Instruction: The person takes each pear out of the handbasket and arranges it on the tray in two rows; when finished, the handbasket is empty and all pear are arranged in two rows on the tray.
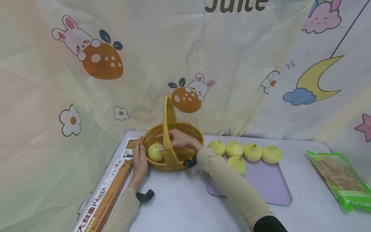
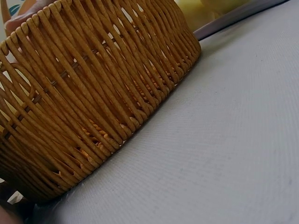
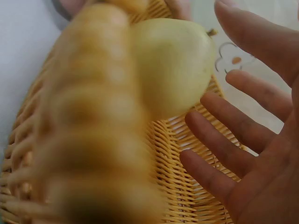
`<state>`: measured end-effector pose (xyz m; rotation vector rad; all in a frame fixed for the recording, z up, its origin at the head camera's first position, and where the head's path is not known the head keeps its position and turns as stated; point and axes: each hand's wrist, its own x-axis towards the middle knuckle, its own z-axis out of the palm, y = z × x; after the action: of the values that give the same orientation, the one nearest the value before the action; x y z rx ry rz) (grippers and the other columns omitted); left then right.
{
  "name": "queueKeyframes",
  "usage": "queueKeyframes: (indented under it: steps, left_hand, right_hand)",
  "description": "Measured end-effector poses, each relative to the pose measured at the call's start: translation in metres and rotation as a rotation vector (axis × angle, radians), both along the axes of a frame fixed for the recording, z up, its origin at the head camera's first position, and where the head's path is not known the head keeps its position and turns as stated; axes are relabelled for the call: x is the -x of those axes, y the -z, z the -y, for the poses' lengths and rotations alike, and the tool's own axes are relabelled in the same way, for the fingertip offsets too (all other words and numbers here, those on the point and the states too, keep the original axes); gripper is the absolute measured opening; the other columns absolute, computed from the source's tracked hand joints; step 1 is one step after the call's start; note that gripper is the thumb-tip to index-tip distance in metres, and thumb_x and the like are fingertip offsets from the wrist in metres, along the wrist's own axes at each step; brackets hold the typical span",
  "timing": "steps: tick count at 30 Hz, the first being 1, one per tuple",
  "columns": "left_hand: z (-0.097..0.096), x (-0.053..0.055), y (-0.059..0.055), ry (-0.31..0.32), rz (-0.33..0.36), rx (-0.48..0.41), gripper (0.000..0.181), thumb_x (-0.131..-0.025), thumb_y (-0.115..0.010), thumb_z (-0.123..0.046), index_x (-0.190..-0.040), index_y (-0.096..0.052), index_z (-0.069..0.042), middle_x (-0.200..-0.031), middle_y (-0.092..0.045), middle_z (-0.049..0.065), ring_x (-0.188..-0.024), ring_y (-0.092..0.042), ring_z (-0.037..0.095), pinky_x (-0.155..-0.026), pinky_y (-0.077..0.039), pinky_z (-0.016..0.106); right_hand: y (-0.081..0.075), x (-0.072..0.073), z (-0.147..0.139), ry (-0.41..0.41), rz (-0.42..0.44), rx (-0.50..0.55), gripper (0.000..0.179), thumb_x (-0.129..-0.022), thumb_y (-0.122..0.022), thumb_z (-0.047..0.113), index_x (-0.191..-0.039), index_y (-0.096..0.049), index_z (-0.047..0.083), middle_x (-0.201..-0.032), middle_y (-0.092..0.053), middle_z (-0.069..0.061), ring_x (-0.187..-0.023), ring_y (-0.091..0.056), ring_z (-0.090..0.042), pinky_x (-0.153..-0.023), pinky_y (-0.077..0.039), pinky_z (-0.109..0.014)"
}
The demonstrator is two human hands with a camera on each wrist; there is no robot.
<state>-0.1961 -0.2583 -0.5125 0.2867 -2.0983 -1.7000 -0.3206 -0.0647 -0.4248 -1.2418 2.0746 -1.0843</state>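
A yellow wicker basket (image 1: 157,166) with a tall arched handle (image 1: 169,129) stands near the back edge of the table. One pale yellow-green pear (image 1: 155,152) lies inside, left of the handle. My left hand (image 1: 140,162) rests along the basket's left outer wall, fingers extended up to the rim. Reaching over the right rim, my right hand (image 1: 181,139) passes behind the handle toward the pear. In the right wrist view its fingers (image 3: 224,140) are spread beside the pear (image 3: 173,70), with a gap at the palm. Woven basket wall (image 2: 103,84) fills much of the left wrist view.
Right of the basket is a lilac tray (image 1: 269,185) with several pears (image 1: 252,152), partly behind my right sleeve (image 1: 232,183). A long pasta box (image 1: 108,196) lies along the table's left edge. A green-edged packet (image 1: 342,177) lies far right. A printed cloth (image 1: 145,64) hangs behind.
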Motion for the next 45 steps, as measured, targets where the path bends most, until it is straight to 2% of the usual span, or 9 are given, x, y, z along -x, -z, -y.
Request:
queueKeyframes:
  steps: [7, 14, 22, 24, 29, 31, 36, 42, 45]
  left_hand:
    - [0.003, 0.001, -0.002, -0.005, -0.023, 0.023, 0.053, -0.116, -0.029, -0.029, -0.169, -0.029, -0.024, -0.176, -0.027, 0.003, -0.164, -0.022, 0.029, -0.137, -0.016, 0.052]
    - [0.003, 0.0, -0.001, -0.01, -0.007, 0.021, 0.053, -0.116, -0.03, -0.027, -0.169, -0.029, -0.023, -0.176, -0.026, 0.004, -0.165, -0.02, 0.029, -0.137, -0.014, 0.052]
    - [0.001, 0.0, 0.0, 0.0, -0.008, 0.004, 0.053, -0.116, -0.029, -0.026, -0.169, -0.027, -0.022, -0.177, -0.025, 0.003, -0.164, -0.021, 0.028, -0.137, -0.015, 0.052]
    - [-0.001, -0.002, -0.006, 0.004, 0.004, -0.008, 0.053, -0.116, -0.029, -0.022, -0.169, -0.027, -0.02, -0.177, -0.025, 0.005, -0.164, -0.02, 0.03, -0.137, -0.014, 0.052]
    - [-0.01, -0.015, -0.033, 0.016, 0.028, -0.013, 0.054, -0.115, -0.027, -0.015, -0.169, -0.025, -0.011, -0.176, -0.023, 0.014, -0.164, -0.02, 0.036, -0.136, -0.014, 0.055]
    - [-0.01, -0.013, -0.03, 0.01, 0.021, -0.01, 0.054, -0.115, -0.027, -0.017, -0.169, -0.026, -0.012, -0.176, -0.024, 0.013, -0.164, -0.02, 0.036, -0.137, -0.014, 0.055]
    - [-0.001, 0.0, -0.002, -0.007, 0.02, -0.001, 0.053, -0.116, -0.028, -0.024, -0.169, -0.027, -0.023, -0.177, -0.024, 0.004, -0.164, -0.02, 0.029, -0.137, -0.014, 0.052]
    - [0.001, -0.001, -0.001, -0.011, 0.01, 0.025, 0.053, -0.117, -0.028, -0.028, -0.169, -0.027, -0.027, -0.177, -0.025, 0.002, -0.165, -0.02, 0.029, -0.136, -0.016, 0.053]
    - [0.0, -0.002, -0.002, -0.01, 0.01, 0.027, 0.053, -0.116, -0.028, -0.03, -0.169, -0.027, -0.028, -0.177, -0.024, 0.0, -0.165, -0.02, 0.029, -0.136, -0.016, 0.054]
  right_hand:
    - [-0.009, 0.005, 0.007, -0.032, -0.014, -0.035, 0.061, -0.094, -0.082, 0.03, -0.147, -0.063, 0.007, -0.142, -0.07, -0.008, -0.13, -0.067, -0.017, -0.11, -0.056, -0.033]
    - [-0.013, 0.008, 0.014, -0.107, -0.004, -0.061, 0.066, -0.095, -0.08, 0.029, -0.15, -0.058, 0.001, -0.149, -0.063, -0.018, -0.136, -0.064, -0.031, -0.114, -0.054, -0.035]
    - [-0.005, 0.008, 0.022, -0.133, -0.042, -0.144, 0.072, -0.09, -0.086, 0.032, -0.153, -0.058, 0.012, -0.153, -0.062, -0.005, -0.142, -0.058, -0.023, -0.12, -0.048, -0.038]
    - [-0.003, 0.008, 0.024, -0.144, -0.049, -0.156, 0.073, -0.088, -0.087, 0.033, -0.153, -0.059, 0.014, -0.151, -0.064, -0.003, -0.138, -0.059, -0.021, -0.117, -0.05, -0.035]
    - [0.003, 0.01, 0.028, -0.153, -0.041, -0.174, 0.075, -0.086, -0.089, 0.032, -0.153, -0.06, 0.018, -0.147, -0.066, 0.0, -0.127, -0.059, -0.013, -0.107, -0.05, -0.027]
    - [0.004, 0.011, 0.029, -0.143, -0.028, -0.181, 0.074, -0.085, -0.089, 0.032, -0.152, -0.061, 0.018, -0.146, -0.066, 0.0, -0.125, -0.059, -0.012, -0.106, -0.051, -0.028]
    - [0.006, 0.011, 0.027, -0.099, -0.01, -0.176, 0.071, -0.082, -0.093, 0.033, -0.145, -0.066, 0.017, -0.139, -0.07, 0.002, -0.122, -0.062, -0.013, -0.106, -0.052, -0.031]
    - [0.001, 0.013, 0.02, -0.089, -0.05, -0.082, 0.068, -0.08, -0.095, 0.03, -0.14, -0.07, 0.011, -0.131, -0.075, -0.001, -0.113, -0.068, -0.012, -0.099, -0.057, -0.029]
    - [-0.004, 0.015, 0.01, -0.062, -0.006, -0.03, 0.06, -0.082, -0.093, 0.024, -0.136, -0.073, 0.009, -0.132, -0.076, -0.005, -0.113, -0.069, -0.012, -0.097, -0.059, -0.027]
